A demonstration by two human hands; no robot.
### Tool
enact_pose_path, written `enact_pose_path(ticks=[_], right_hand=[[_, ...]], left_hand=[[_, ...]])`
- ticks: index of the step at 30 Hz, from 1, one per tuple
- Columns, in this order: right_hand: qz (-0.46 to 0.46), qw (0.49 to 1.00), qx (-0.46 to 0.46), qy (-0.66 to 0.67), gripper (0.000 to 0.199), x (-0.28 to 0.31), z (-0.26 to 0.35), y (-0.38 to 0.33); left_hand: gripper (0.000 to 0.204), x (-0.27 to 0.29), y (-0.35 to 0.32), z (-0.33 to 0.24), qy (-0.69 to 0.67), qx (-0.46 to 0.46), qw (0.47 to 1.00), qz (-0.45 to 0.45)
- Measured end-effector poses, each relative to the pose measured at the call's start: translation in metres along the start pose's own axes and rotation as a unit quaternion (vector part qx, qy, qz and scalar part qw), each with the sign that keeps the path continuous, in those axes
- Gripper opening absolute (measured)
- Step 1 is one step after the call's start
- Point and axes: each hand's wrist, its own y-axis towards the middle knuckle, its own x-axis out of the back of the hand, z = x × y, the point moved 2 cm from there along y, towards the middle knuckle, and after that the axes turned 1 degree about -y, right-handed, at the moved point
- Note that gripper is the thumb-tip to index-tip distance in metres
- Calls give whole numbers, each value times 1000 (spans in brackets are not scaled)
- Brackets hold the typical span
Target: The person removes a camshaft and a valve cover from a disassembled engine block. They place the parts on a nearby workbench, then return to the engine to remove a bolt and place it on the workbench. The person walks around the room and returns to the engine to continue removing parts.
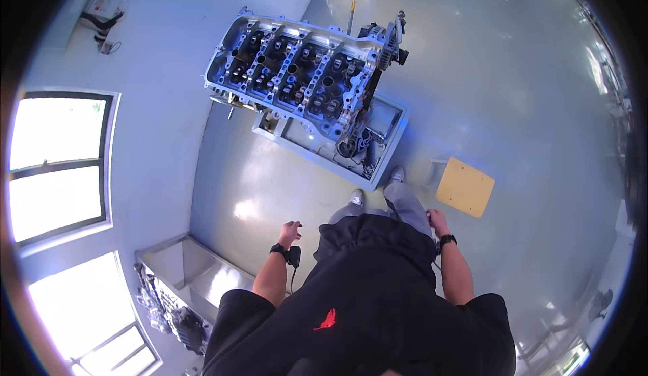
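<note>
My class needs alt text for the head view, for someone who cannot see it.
An open engine stands over a grey tray before a person in a black top. Their left hand and right hand hang at the sides, apart from the engine; at right, a yellow stool.

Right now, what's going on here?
A person stands facing an open-topped engine mounted above a metal tray. Neither hand touches it: the left hand hangs loosely, apparently empty, and the right hand is low beside the leg, its grip unclear. A tan stool stands to the right.
</note>
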Motion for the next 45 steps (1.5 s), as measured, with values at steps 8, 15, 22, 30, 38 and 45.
enact_pose_path(ticks=[8, 15, 22, 30, 38, 45], right_hand=[[65, 996, 49, -26, 22, 88, 246, 76], [48, 998, -6, -40, 21, 8, 296, 123], [45, 997, -39, -45, 20, -233, 275, 145], [-28, 998, -54, 22, 21, -549, 317, 120], [-97, 986, -72, 112, 22, -661, 296, 150], [-140, 984, -64, 88, 27, -604, 223, 156]], left_hand=[[29, -94, -100, -190, -49, -126, 990, -28], [29, -12, -55, -216, -22, -134, 990, -32], [23, 226, 118, -255, -139, -269, 946, -116], [13, 621, 210, -536, 107, -630, 699, -321], [21, 645, 363, -652, 341, -597, 679, -257], [19, 552, 364, -658, 366, -581, 659, -306]])
